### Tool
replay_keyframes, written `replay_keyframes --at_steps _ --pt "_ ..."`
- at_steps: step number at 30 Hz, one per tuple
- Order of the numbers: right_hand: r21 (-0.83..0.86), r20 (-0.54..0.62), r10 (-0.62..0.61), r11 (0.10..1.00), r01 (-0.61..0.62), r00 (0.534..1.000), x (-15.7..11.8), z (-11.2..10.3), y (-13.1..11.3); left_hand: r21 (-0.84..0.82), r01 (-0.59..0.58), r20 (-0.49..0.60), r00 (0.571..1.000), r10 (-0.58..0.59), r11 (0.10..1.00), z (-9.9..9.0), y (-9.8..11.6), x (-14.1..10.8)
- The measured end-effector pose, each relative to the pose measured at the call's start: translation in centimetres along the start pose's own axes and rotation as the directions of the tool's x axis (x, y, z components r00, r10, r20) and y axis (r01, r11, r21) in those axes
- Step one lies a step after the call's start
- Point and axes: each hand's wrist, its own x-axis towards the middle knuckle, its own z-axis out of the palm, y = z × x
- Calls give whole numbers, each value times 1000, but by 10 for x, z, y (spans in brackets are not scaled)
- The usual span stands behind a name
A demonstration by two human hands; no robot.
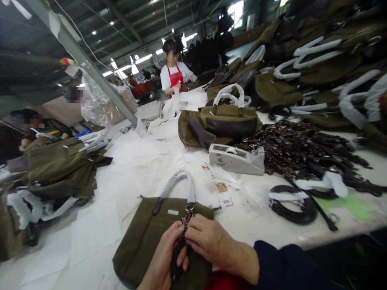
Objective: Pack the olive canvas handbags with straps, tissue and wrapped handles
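Hands (pixel 187 245) pinching dark braided strap (pixel 188 219), fingers curled

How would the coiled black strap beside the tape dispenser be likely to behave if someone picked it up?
The strap looks bendy but springy, since it curves in smooth loops. It would probably lift as one coil, because a white wrap crosses the loops, though the straight end sticking out might swing or catch.

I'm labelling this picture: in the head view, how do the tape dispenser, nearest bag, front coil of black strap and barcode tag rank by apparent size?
1. Nearest bag
2. Tape dispenser and front strap coil: too alike to rank
3. Barcode tag
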Motion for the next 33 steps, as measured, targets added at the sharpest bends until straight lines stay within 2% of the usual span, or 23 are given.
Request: replay_keyframes --at_steps 2,6,10,13,15,17,20,24,29,31,33 --pt "-45 -1 -20 999 20 1000 -1 4 0 15 -31 -7 999 32 999 1 0 -1" --pt "-96 -18 -62 994 60 998 -2 10 -1 79 -64 70 996 58 995 4 2 0" --pt "-121 82 -69 990 79 994 6 -2 -4 38 -59 101 993 55 998 2 0 2" --pt "-84 174 -19 996 34 984 30 -32 -4 14 -76 118 990 74 997 -2 -3 6" --pt "4 165 35 999 -36 986 57 -50 -1 0 -87 147 985 86 996 -5 -7 9" --pt "103 126 108 987 -121 986 90 -58 6 -15 -82 181 980 83 997 -7 -10 11" --pt "203 170 204 950 -237 964 141 -43 25 -26 -76 210 974 80 997 -9 -16 13" --pt "109 202 295 941 -321 934 192 1 63 -42 -83 231 969 91 996 -12 -24 18" --pt "-44 196 397 917 -397 896 217 31 101 -8 -111 245 963 110 994 -19 -34 34" --pt "-71 212 380 925 -374 900 222 38 102 -10 -111 247 963 110 994 -21 -38 39" --pt "-71 235 306 952 -297 923 229 46 92 -32 -92 239 966 97 995 -21 -42 41"
